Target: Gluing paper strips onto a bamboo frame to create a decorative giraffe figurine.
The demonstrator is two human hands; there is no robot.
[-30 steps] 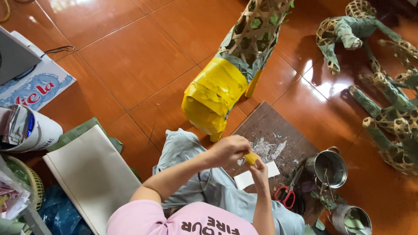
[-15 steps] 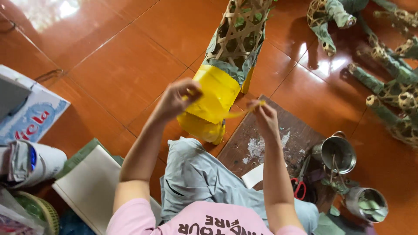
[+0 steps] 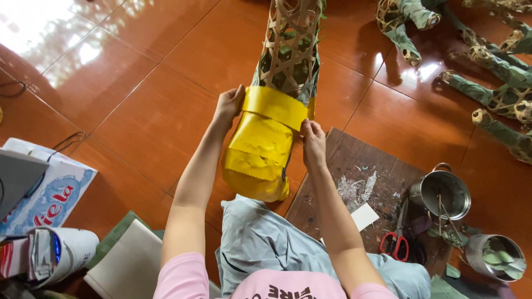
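Both hands press a yellow paper strip (image 3: 275, 105) across a woven bamboo frame (image 3: 288, 50) standing on the floor – the left hand (image 3: 228, 104) pinches one end, the right hand (image 3: 313, 143) the other. Red scissors (image 3: 394, 243) and a steel pot (image 3: 441, 194) lie beside a wooden board (image 3: 343, 166).

From the head camera I see my own two bare arms running up from the bottom edge. Left hand (image 3: 229, 104) and right hand (image 3: 313, 145) are bare: no gloves, no rings, no watch or bracelet that I can make out. Sleeves are short, pink, ending above the elbows. The shirt (image 3: 288, 288) is the same pink, with dark block lettering across the chest, seen upside down and partly cut off by the frame edge. Below that, pale grey-blue trousers (image 3: 260, 243), loose and creased, with a dark seam line on one leg. Fingers (image 3: 239, 93) have short, plain nails.
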